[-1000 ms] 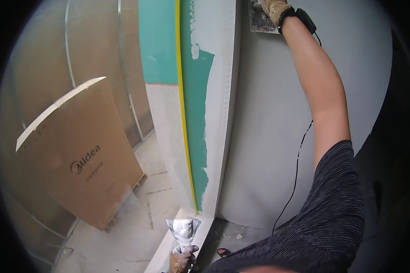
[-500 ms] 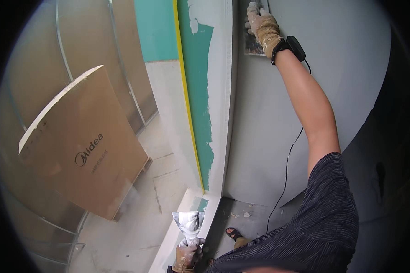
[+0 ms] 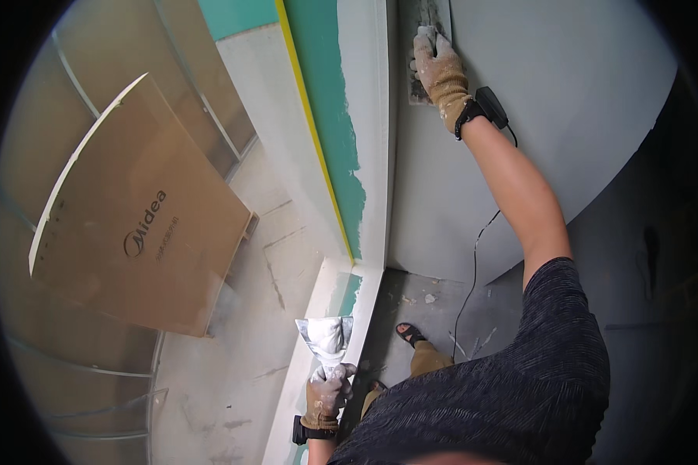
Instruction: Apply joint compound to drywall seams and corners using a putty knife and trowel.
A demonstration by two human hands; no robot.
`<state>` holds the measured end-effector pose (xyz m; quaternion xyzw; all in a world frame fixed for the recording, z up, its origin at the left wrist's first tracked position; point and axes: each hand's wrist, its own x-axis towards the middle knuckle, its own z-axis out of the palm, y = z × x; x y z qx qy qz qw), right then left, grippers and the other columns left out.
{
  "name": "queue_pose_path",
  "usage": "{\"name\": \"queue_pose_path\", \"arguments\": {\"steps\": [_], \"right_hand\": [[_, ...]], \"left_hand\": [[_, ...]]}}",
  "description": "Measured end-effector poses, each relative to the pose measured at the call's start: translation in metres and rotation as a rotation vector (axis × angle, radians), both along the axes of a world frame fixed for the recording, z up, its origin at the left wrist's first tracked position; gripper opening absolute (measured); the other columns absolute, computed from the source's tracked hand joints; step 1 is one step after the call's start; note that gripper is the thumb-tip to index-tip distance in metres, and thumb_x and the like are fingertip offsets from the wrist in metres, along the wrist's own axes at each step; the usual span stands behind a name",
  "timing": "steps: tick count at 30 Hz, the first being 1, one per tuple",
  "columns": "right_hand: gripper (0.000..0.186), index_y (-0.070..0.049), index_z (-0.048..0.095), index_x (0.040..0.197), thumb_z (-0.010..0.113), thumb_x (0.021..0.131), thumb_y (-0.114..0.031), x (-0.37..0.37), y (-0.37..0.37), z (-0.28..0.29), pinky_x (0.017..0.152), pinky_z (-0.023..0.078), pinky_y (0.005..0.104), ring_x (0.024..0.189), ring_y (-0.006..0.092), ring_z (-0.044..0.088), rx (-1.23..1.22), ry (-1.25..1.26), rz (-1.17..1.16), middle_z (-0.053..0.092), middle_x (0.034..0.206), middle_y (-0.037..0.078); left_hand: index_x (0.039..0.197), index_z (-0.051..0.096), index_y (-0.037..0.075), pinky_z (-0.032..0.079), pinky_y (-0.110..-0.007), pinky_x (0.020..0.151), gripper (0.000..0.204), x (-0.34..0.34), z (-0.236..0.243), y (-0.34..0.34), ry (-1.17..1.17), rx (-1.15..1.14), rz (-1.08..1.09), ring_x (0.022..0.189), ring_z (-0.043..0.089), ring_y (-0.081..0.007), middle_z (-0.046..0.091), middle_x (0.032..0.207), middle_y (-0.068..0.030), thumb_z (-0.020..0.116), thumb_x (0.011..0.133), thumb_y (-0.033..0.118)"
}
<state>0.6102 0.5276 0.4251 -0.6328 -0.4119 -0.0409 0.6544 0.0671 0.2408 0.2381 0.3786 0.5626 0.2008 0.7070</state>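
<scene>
My right hand (image 3: 440, 71), in a tan work glove smeared with white, grips a flat metal trowel (image 3: 420, 91) against the grey wall (image 3: 535, 85), close to the inner corner. Low in front of my body, my left hand (image 3: 327, 397) is closed round the handle of a putty knife (image 3: 306, 329). A thick lump of white putty (image 3: 327, 338) sits on its blade. Beside the trowel runs a white-coated strip (image 3: 370, 116), next to a green board (image 3: 326, 101) with a ragged white edge.
A yellow strip (image 3: 306, 108) runs down the green board. On the left, a large brown cardboard box (image 3: 139, 225) stands on the dusty floor (image 3: 248, 325), before metal-framed panels. A black cable (image 3: 473, 271) hangs from my right wrist. My sandalled foot (image 3: 409, 333) is below.
My right hand and the trowel have come slightly lower along the grey wall in the view. My left hand with the loaded putty knife has risen a little. The whole view has shifted.
</scene>
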Motion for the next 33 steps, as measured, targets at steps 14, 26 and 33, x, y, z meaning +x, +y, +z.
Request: {"name": "queue_pose_path", "arguments": {"steps": [14,26,33], "right_hand": [[0.05,-0.003,0.061,0.132,0.063,0.102,-0.042,-0.037,-0.025,-0.208,0.072,0.057,0.0326,0.076,0.0158,0.07,-0.033,-0.034,-0.043,0.072,0.09,0.007],[0.018,-0.007,0.065,0.109,0.052,0.098,-0.015,-0.073,-0.045,-0.36,0.08,0.054,0.0483,0.096,0.0356,0.06,-0.401,-0.371,-0.115,0.061,0.106,0.016],[0.026,-0.004,0.064,0.118,0.055,0.096,-0.014,-0.083,-0.049,-0.439,0.093,0.052,0.0444,0.11,0.0321,0.059,-0.459,-0.508,-0.192,0.062,0.114,0.014]], "left_hand": [[0.099,0.071,0.002,0.037,-0.024,0.044,0.03,-0.006,-0.025,0.014,-0.013,-0.118,-0.037,0.05,0.053,-0.0102,0.06,0.065,-0.0004,0.069,0.092,0.031],[0.097,0.071,0.005,0.036,-0.023,0.045,0.031,0.018,-0.06,0.038,0.074,-0.191,-0.098,0.052,0.054,-0.0084,0.059,0.064,0.0015,0.07,0.093,0.035],[0.097,0.069,0.004,0.036,-0.023,0.047,0.032,0.029,-0.096,0.058,0.079,-0.247,-0.161,0.054,0.053,-0.0087,0.059,0.066,0.001,0.07,0.093,0.036]]}}
